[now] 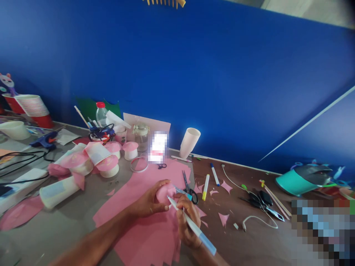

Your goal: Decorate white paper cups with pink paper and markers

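My left hand [151, 199] is closed on a small rounded piece of pink paper [164, 193], its thumb along the near edge. In my right hand [188, 218] is a white marker [194, 226] with a light blue end, held like a pen. The marker's tip meets or almost meets the pink piece; I cannot tell which. Beneath both hands lie large pink paper sheets [135, 236]. Just beyond my right hand are dark scissors [188, 186], next to a blue object partly hidden by my fingers.
Pink-topped paper cups [109, 170] crowd the left. A blurred bright phone [158, 147] leans before a glass jar [141, 135]. A tilted cup stack [190, 142] stands by the blue wall [194, 74]. To the right lie a yellow marker [206, 187], pink scraps [223, 219] and a white cable [257, 217].
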{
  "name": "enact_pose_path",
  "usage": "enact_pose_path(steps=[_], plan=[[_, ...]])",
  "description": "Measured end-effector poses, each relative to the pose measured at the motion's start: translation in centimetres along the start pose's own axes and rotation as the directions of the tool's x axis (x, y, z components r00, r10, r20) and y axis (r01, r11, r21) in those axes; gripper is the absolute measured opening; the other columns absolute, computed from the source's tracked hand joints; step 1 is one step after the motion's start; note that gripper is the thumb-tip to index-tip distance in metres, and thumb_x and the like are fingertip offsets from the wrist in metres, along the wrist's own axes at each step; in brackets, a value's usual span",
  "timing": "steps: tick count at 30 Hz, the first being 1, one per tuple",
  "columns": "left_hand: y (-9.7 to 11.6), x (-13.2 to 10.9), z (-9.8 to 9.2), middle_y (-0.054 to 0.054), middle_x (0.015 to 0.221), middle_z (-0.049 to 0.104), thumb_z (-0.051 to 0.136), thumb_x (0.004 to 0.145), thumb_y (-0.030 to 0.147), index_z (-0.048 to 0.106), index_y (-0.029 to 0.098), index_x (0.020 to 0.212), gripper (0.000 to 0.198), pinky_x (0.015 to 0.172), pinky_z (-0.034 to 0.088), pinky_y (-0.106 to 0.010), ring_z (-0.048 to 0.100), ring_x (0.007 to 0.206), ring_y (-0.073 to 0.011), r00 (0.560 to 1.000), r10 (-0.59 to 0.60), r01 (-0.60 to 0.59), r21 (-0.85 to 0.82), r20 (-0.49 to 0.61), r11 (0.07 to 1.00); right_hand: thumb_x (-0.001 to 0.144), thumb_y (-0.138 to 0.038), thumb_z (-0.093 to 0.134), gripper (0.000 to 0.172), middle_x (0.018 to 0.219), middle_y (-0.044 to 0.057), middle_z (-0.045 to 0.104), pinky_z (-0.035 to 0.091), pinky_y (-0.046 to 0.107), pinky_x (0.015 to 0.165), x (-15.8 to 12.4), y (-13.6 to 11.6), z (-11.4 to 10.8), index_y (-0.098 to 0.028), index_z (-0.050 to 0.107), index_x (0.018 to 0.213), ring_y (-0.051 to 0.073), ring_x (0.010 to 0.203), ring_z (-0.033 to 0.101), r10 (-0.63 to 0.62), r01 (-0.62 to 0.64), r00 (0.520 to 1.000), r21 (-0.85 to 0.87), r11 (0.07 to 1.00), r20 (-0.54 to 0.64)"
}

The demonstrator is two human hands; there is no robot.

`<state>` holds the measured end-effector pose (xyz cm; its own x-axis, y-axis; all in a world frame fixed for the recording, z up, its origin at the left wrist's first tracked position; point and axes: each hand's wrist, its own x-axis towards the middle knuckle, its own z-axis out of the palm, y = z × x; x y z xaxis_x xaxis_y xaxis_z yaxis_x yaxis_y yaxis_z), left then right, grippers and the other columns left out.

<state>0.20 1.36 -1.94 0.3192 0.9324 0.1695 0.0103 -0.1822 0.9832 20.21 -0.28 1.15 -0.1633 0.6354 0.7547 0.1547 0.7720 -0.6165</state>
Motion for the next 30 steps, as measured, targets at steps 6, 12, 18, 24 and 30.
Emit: enact_pose_path(steps=[6, 12, 18, 24, 30], plan=[[0.72, 0.03, -0.01, -0.019, 0.152, 0.046, 0.084, 0.071, 0.057, 0.043, 0.021, 0.147, 0.094, 0.117, 0.039, -0.052, 0.045, 0.139, -0.0403, 0.999, -0.02, 0.019, 0.055, 0.025, 0.998, 0.091, -0.019, 0.049, 0.012, 0.087, 0.001, 0.066, 0.058, 0.036, 0.073, 0.04, -0.05, -0.04, -0.027, 0.057, 0.094, 0.025, 0.093, 0.073, 0.009, -0.009, 1.0, -0.016, 1.0, 0.013], [0.34, -0.02, -0.15, -0.017, 0.152, 0.043, 0.082, 0.074, 0.058, 0.04, 0.022, 0.148, 0.092, 0.12, 0.036, -0.053, 0.042, 0.142, -0.0384, 0.999, 0.014, -0.018, 0.107, 0.044, 0.994, 0.092, -0.017, 0.049, 0.011, 0.084, 0.001, 0.065, 0.058, 0.035, 0.075, 0.22, -0.08, -0.14, -0.025, 0.057, 0.094, 0.024, 0.092, 0.072, -0.018, 0.018, 1.0, -0.015, 1.0, 0.02], [-0.03, 0.03, -0.18, -0.018, 0.152, 0.044, 0.08, 0.077, 0.056, 0.038, 0.023, 0.147, 0.088, 0.119, 0.037, -0.054, 0.045, 0.14, -0.0378, 0.997, 0.043, -0.05, 0.113, 0.063, 0.992, 0.093, -0.018, 0.047, 0.012, 0.085, 0.001, 0.064, 0.058, 0.036, 0.072, 0.28, -0.11, -0.07, -0.026, 0.056, 0.094, 0.025, 0.088, 0.071, -0.012, 0.012, 1.0, -0.003, 1.0, 0.017], [0.24, 0.04, -0.2, -0.016, 0.152, 0.045, 0.079, 0.078, 0.058, 0.04, 0.025, 0.146, 0.085, 0.118, 0.04, -0.052, 0.045, 0.14, -0.0379, 0.997, 0.05, -0.057, 0.13, 0.058, 0.99, 0.092, -0.019, 0.05, 0.01, 0.086, 0.0, 0.064, 0.057, 0.034, 0.072, -0.04, 0.12, -0.06, -0.025, 0.056, 0.095, 0.024, 0.089, 0.072, 0.0, 0.0, 1.0, -0.014, 1.0, 0.008], [0.33, 0.08, -0.13, -0.02, 0.152, 0.042, 0.078, 0.078, 0.059, 0.037, 0.02, 0.146, 0.088, 0.115, 0.043, -0.052, 0.045, 0.139, -0.0392, 0.998, 0.03, -0.038, 0.121, 0.064, 0.992, 0.099, -0.023, 0.047, 0.01, 0.086, 0.003, 0.064, 0.058, 0.033, 0.073, 0.05, -0.04, -0.01, -0.025, 0.057, 0.096, 0.022, 0.088, 0.07, -0.006, 0.006, 1.0, -0.021, 1.0, 0.012]])
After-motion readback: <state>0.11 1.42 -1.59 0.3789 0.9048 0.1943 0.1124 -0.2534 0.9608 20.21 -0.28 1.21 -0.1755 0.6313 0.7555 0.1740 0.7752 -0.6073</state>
